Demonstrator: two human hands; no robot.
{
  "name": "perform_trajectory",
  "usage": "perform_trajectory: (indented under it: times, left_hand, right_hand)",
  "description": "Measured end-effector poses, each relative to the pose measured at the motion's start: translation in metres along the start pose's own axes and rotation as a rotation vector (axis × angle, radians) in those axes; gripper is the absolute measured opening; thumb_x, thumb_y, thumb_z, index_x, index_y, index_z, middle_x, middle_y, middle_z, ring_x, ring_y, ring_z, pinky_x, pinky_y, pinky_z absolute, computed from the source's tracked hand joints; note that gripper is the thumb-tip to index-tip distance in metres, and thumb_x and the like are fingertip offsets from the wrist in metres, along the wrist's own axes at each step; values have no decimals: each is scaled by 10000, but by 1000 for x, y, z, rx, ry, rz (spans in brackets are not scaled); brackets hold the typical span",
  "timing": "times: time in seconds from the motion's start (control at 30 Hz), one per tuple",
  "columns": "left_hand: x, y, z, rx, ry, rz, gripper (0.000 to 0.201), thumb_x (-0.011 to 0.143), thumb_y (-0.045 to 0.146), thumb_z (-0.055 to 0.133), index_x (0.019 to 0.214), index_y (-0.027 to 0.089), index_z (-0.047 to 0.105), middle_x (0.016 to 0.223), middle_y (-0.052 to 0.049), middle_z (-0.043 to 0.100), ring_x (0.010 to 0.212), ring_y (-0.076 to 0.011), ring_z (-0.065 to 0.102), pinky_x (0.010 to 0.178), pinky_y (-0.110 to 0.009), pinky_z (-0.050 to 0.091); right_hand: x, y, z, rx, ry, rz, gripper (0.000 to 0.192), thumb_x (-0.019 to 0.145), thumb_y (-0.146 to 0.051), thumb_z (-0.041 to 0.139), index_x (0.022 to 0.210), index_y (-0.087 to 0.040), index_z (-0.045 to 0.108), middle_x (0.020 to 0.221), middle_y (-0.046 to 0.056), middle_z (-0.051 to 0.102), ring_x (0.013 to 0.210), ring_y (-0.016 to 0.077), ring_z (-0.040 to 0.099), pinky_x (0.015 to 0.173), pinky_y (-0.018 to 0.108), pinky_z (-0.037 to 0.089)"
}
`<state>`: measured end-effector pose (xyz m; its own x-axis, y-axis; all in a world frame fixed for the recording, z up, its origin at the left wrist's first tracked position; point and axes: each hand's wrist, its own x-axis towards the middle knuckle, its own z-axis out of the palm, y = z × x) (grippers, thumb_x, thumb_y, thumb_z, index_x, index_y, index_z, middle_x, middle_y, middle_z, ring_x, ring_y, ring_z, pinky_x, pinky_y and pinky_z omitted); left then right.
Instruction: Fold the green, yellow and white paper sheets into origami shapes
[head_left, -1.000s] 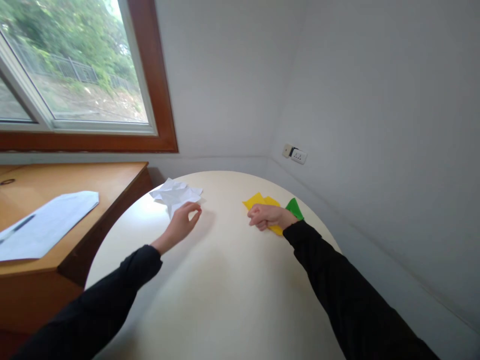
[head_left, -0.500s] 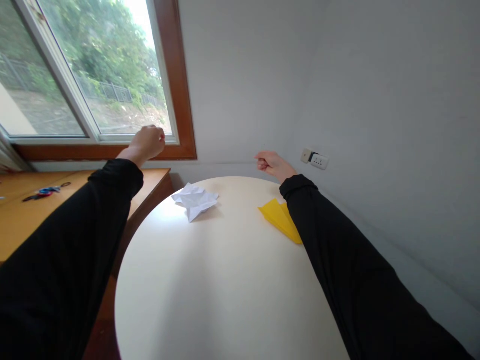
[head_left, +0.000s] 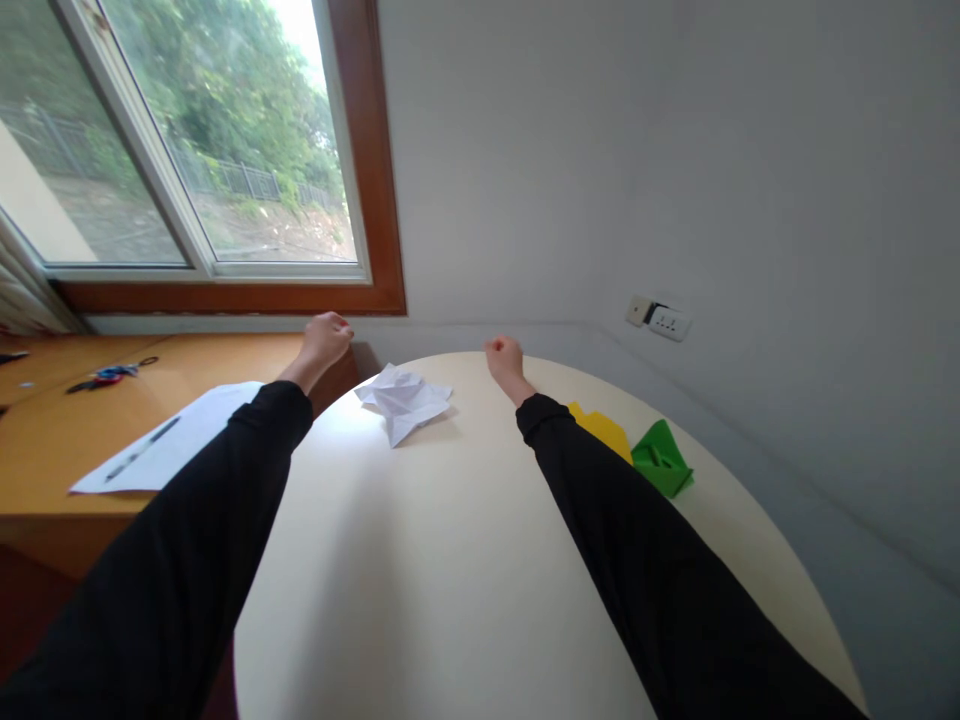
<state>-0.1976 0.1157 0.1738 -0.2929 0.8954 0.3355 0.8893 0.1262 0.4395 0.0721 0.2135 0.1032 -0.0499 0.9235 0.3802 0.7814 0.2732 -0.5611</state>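
One white folded paper (head_left: pixel 403 400) on the far part of the round table (head_left: pixel 450 560), seen between left hand (head_left: pixel 327 340) and right hand (head_left: pixel 505 362), both raised, curled into fists, well apart. Rightward, yellow folded paper (head_left: pixel 604 432) partly behind right sleeve (head_left: pixel 637 570), just beside green folded paper (head_left: pixel 660 458). Leftward, on wooden desk (head_left: pixel 37 450), pen (head_left: pixel 142 449) across white sheet (head_left: pixel 214 412).

Left hand (head_left: pixel 327 340) and right hand (head_left: pixel 505 362), both curled into fists, extended forward. On the round table (head_left: pixel 450 560): white paper (head_left: pixel 405 397); yellow paper (head_left: pixel 606 432), partly behind the right sleeve (head_left: pixel 637 560), beside green paper (head_left: pixel 660 456). Left: desk (head_left: pixel 232 352) with pen (head_left: pixel 142 448) on sheet (head_left: pixel 199 420).
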Motion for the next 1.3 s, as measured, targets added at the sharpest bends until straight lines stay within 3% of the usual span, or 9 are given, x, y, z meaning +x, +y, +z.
perform_trajectory:
  times: [0.2, 0.4, 0.5, 0.63, 0.8, 0.9, 1.0, 1.23, 1.3]
  left_hand:
    - [-9, -43, 51, 230, -81, 15, 308, 879, 307, 530, 1150, 158, 527, 1150, -91, 557, 981, -207, 576, 818, -402, 497]
    - [-17, -59, 81, 368, -134, 89, 327, 877, 314, 534, 1160, 149, 519, 1157, -91, 552, 979, -209, 576, 813, -414, 500]
    - [-23, -60, 94, 356, -128, 98, 327, 876, 311, 536, 1156, 144, 522, 1157, -94, 552, 981, -209, 575, 818, -413, 498]
    - [-23, -61, 112, 262, -78, -8, 329, 878, 314, 532, 1163, 152, 517, 1162, -91, 550, 988, -213, 573, 820, -420, 496]
    - [-9, -61, 131, 61, -64, -175, 327, 875, 310, 538, 1163, 158, 516, 1155, -86, 553, 977, -207, 579, 809, -406, 501]
    - [-4, -61, 138, -51, -76, -218, 326, 876, 311, 535, 1163, 156, 516, 1157, -87, 552, 975, -207, 578, 811, -409, 501]
    - [-4, -60, 142, -162, -94, -219, 326, 877, 310, 533, 1163, 155, 515, 1157, -88, 552, 973, -206, 579, 810, -410, 501]
    - [-16, -40, 126, -383, -95, -114, 314, 877, 308, 536, 1147, 149, 525, 1131, -84, 565, 948, -198, 587, 791, -398, 510]
    - [-25, -32, 117, -437, -64, -66, 302, 800, 175, 590, 1099, 137, 591, 932, -66, 636, 808, -174, 621, 739, -331, 524]
  right_hand:
    - [-24, 3, 35, -219, -216, -294, 316, 884, -318, 533, 1155, -156, 525, 1153, 83, 557, 970, 201, 579, 809, 407, 500]
    - [-24, 10, 43, -261, -330, -385, 316, 885, -297, 531, 1151, -126, 528, 1147, 100, 560, 980, 207, 576, 816, 402, 497]
    - [-25, 16, 44, -210, -353, -313, 313, 886, -297, 531, 1150, -130, 530, 1152, 97, 558, 990, 209, 573, 825, 408, 493]
    - [-21, 17, 51, -82, -388, -87, 319, 886, -318, 530, 1164, -163, 520, 1166, 81, 551, 977, 202, 576, 813, 410, 499]
    - [-20, 3, 61, 198, -631, 116, 315, 891, -336, 520, 1145, -150, 528, 1104, 76, 579, 912, 184, 599, 764, 380, 518]
    - [-28, -5, 61, 361, -723, 159, 374, 882, -353, 526, 1194, -151, 484, 955, 72, 636, 758, 153, 643, 653, 295, 527]
    - [-34, -8, 59, 496, -732, 170, 486, 828, -254, 598, 1271, -204, 405, 867, 41, 659, 646, 120, 651, 565, 209, 494]
    - [-34, -4, 45, 654, -638, 141, 446, 815, -80, 506, 1225, -256, 508, 752, -8, 641, 585, 72, 620, 497, 142, 413]
    - [-37, 1, 35, 668, -578, 143, 392, 822, -74, 481, 1172, -231, 562, 750, -2, 637, 579, 63, 607, 490, 138, 403]
